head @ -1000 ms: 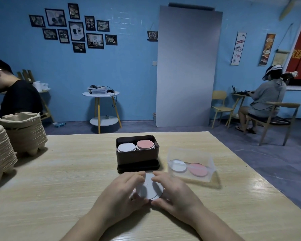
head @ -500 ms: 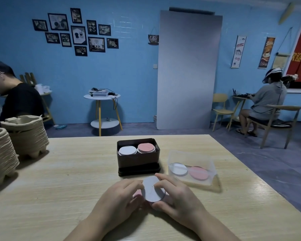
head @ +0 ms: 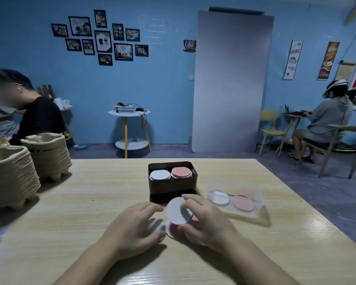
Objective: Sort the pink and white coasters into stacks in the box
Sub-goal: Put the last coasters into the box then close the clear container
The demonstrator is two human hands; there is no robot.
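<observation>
A white coaster [head: 176,210] is pinched, tilted up on edge, in the fingers of the right hand [head: 207,221] near the desk's front middle, above a pink coaster [head: 173,230] lying flat on the wooden desk [head: 90,202]. The left hand [head: 133,227] rests beside it, fingers loosely curled and holding nothing. Just beyond, toward the far edge, a dark box [head: 172,187] holds a white stack [head: 160,175] and a pink stack [head: 181,172] side by side. A clear container [head: 234,197] sits to the box's right.
</observation>
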